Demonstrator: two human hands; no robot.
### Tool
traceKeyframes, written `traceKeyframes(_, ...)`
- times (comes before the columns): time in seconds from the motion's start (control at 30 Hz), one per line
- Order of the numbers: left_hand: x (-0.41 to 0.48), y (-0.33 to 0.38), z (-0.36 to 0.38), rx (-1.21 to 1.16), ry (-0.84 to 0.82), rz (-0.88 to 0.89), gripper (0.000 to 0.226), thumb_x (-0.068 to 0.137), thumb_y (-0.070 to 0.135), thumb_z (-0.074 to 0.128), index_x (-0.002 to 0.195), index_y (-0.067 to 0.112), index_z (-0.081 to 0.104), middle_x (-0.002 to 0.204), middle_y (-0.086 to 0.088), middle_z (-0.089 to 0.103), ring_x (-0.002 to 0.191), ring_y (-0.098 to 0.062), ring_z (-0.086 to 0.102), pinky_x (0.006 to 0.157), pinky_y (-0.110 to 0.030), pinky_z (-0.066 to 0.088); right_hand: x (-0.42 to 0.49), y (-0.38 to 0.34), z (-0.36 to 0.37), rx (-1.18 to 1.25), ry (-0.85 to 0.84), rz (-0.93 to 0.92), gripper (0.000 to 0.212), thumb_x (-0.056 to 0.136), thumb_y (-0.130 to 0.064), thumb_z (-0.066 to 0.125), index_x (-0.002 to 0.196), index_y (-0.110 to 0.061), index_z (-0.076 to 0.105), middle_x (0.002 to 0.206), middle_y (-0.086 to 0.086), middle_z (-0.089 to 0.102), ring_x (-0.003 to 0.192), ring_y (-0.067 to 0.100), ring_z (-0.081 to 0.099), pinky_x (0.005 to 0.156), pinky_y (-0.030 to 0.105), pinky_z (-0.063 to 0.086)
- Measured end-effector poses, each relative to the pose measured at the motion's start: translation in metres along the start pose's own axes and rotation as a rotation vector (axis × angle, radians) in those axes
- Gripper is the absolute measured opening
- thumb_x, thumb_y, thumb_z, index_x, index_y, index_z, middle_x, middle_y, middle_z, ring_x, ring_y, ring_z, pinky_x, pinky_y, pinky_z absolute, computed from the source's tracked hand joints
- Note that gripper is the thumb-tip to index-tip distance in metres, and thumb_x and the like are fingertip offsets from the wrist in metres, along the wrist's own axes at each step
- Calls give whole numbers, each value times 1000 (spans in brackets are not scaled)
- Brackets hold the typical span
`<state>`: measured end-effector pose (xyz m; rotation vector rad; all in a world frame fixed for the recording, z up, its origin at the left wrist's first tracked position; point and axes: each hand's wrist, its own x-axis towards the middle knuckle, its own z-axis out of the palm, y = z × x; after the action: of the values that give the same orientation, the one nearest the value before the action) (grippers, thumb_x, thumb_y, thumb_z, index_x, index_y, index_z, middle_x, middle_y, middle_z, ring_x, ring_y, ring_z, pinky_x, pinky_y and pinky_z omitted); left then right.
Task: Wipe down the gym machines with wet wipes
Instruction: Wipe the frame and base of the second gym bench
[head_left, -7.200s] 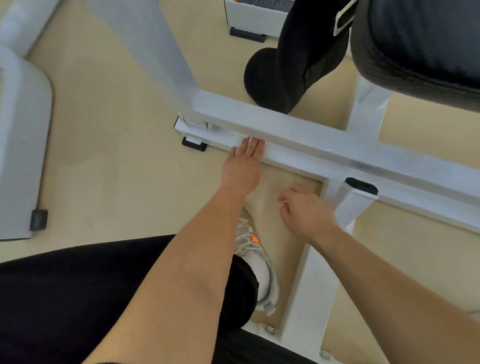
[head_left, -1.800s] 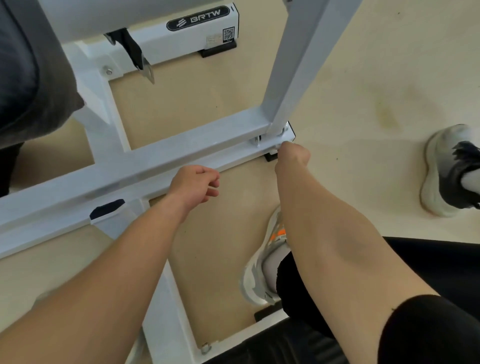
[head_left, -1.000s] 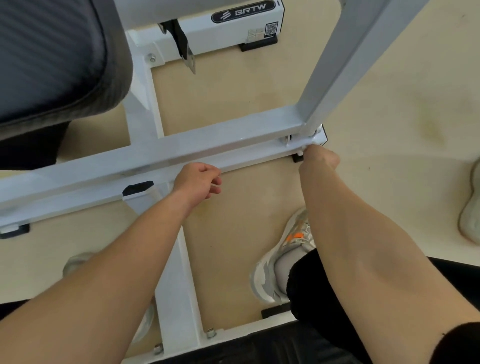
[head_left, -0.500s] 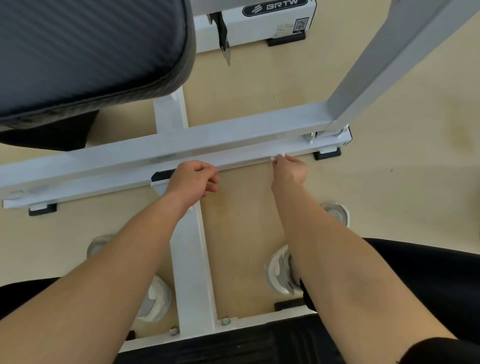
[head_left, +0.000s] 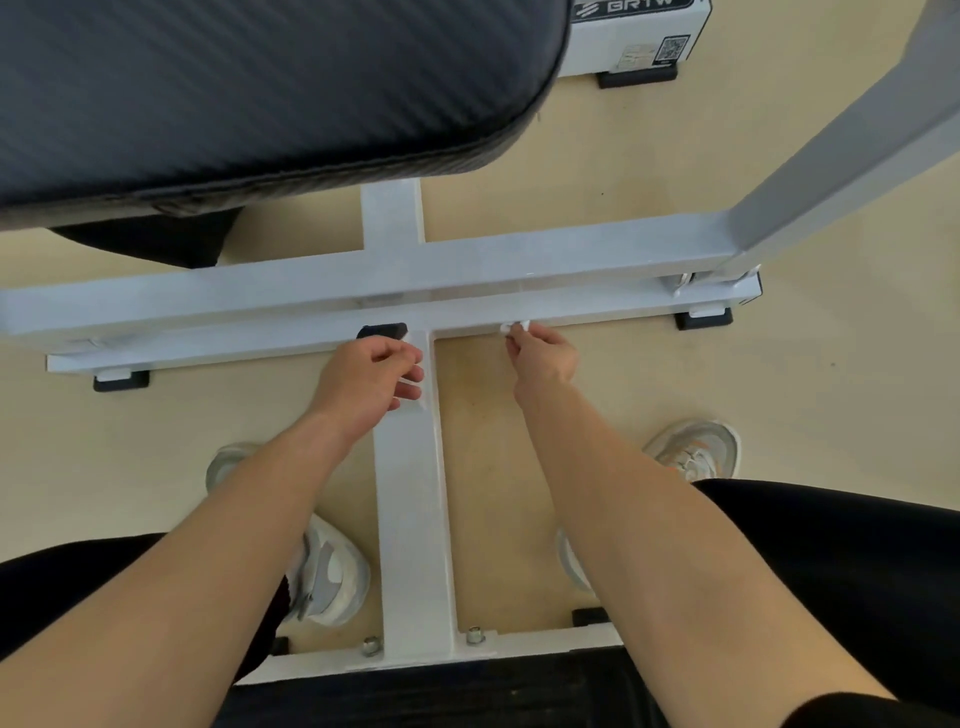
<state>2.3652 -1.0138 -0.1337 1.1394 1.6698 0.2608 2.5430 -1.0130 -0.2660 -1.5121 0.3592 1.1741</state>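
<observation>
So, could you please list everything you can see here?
pad: one, black, top left, above the frame.
frame: one, white, bars on the floor, upright at right.
feet: at least four, black, under the frame.
cap: one, black, at the bar joint.
bolts: two, silver, stem's near end.
floor: beige, all around.
wipe: one, white, against the cross bar.
shoes: at least three, pale, beside the stem.
left hand: curled over the stem; grip unclear.
right hand: pinches the wipe.
</observation>
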Motion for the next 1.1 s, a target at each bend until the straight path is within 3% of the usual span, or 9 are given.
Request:
traceKeyframes(0.23,1,-13,-11,-44,31,-35,16,99,22,57,100,16,72,90,-1,73,80,-18,73,73,-30,51,3,-1,-4,23,23,-44,18,79,7,79,81,-6,68,84,12,74,83,24,75,81,30,61)
traceKeyframes(0.37,0,-14,-11,-47,42,-22,17,99,20,56,98,15,72,88,0,73,78,-16,73,72,-29,50,1,2,-7,-63,43,-28,7,86,-12,80,88,-8,74,78,3,76,77,13,75,71,19,58)
traceKeyframes(0.43,-1,-15,-11,-37,51,-12,17,98,18,55,97,15,72,87,0,73,76,-15,73,70,-28,50,-3,5,-5,-60,35,-9,9,89,-16,77,82,-11,74,74,1,75,76,14,74,73,22,60)
traceKeyframes(0.53,-3,-18,-12,-29,62,-8,18,98,16,54,96,14,72,87,0,73,74,-15,72,70,-29,50,-6,7,0,8,47,11,6,91,-10,74,87,-8,70,84,9,76,82,20,75,77,30,62)
traceKeyframes(0.7,0,-26,-15,-27,65,-9,17,98,17,55,92,19,71,87,1,74,73,-14,73,70,-30,50,-1,1,5,16,129,-29,7,90,-5,72,84,-7,70,80,10,75,79,19,75,75,23,60)
traceKeyframes(0.8,0,-31,-16,-10,63,-3,18,99,17,56,91,21,71,86,1,74,73,-14,73,70,-29,51,2,4,4,0,149,-64,6,87,-3,76,92,-2,72,85,12,75,77,17,74,70,20,59)
traceKeyframes(1.0,-2,-41,-27,17,87,-14,17,99,18,56,93,19,71,85,1,74,75,-16,74,69,-28,51,-9,34,22,-132,-4,-22,11,86,-8,78,94,-3,73,89,11,76,84,20,75,79,26,61)
traceKeyframes(1.1,-3,-44,-33,9,108,-32,17,98,16,55,95,17,72,85,1,74,75,-17,74,69,-29,50,-24,47,37,-196,-86,1,6,88,-7,76,84,-6,72,79,5,74,79,16,73,76,23,60)
